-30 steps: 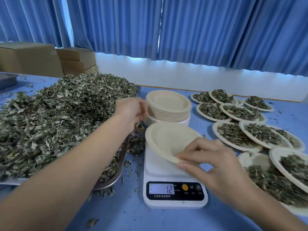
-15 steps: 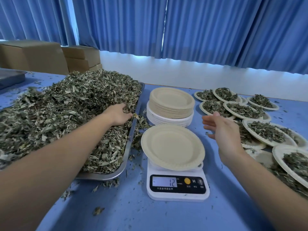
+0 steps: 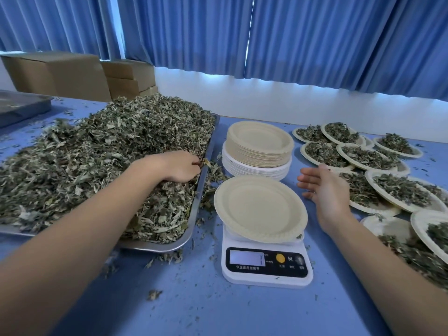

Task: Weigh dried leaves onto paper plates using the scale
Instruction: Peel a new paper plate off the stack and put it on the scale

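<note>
Blue curtains are hanging behind a blue table (image 3: 218,311), where the scale (image 3: 266,265) is now carrying an empty paper plate (image 3: 259,209) that the right hand (image 3: 322,187) was setting down a second ago. That hand is hovering right of the scale, fingers spread, holding nothing. Left of the scale, the left hand (image 3: 179,166) is curling its fingers into the dried leaves (image 3: 97,161), so filling is probably starting.

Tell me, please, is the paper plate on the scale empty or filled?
Empty: the paper plate on the scale shows a bare cream surface; the left hand grips dried leaves in the tray.
</note>
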Tool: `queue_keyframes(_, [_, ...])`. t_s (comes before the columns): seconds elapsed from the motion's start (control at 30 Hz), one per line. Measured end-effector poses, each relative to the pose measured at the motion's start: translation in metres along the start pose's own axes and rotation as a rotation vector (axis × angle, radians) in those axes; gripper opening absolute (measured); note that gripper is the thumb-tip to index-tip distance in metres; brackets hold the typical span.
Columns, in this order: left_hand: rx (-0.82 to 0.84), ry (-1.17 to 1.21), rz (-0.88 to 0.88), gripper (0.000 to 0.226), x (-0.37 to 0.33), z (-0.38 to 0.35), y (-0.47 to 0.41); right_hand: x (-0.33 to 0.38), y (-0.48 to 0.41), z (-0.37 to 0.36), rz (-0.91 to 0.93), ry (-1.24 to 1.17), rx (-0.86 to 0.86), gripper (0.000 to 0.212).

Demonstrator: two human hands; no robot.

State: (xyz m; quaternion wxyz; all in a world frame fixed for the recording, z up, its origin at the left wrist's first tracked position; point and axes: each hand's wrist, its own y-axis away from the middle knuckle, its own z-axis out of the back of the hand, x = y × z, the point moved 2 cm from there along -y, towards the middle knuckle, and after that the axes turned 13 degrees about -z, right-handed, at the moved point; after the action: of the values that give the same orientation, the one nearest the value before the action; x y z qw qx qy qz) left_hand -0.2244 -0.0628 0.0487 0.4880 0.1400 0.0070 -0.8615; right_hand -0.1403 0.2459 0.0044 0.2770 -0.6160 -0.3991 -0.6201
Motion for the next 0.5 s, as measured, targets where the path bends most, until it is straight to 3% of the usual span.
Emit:
queue_keyframes(0.1, [0.119,0.055,-0.039,0.052,-0.002,0.008,0.018,0.0,0.001,0.0,0.007,0.01,0.007,0.046])
queue_keyframes(0.2, [0.217,0.046,-0.048,0.076,0.003,0.009,0.028,-0.001,0.001,0.0,0.017,0.031,0.01,0.048])
queue_keyframes(0.33, [0.193,0.054,-0.035,0.091,0.01,-0.001,0.022,-0.002,-0.001,0.0,0.026,0.046,0.009,0.047])
queue_keyframes(0.5, [0.181,0.118,0.012,0.091,0.015,-0.004,0.015,-0.005,-0.004,0.001,0.058,0.072,0.021,0.048])
